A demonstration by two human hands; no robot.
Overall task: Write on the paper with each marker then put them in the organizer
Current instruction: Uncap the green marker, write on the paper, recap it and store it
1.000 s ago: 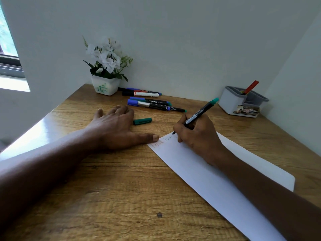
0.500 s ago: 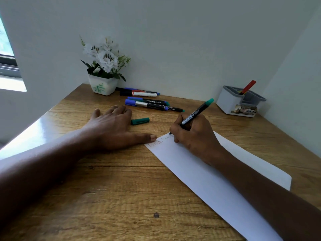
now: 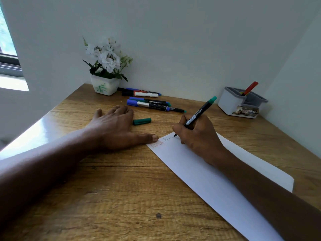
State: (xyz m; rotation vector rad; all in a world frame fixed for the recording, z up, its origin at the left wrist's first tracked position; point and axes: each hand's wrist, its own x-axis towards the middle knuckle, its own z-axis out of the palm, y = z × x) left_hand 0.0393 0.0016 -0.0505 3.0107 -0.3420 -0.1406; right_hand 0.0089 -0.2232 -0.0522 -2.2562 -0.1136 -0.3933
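Green marker on the paper, my right hand writing.

Nearest me the white paper lies slantwise on the wooden table, faint red lettering at its far left corner; my right hand is clenched round the green marker, its tip down on the sheet beside that lettering, its green end tilted up and away; my left hand lies flat and released on the table, palm down, thumb tip touching the paper's corner; just beyond its fingers the green cap lies loose; farther back a cluster of markers lies near the wall, beside a potted white flower; at the far right the grey organizer holds one red marker, leaning.
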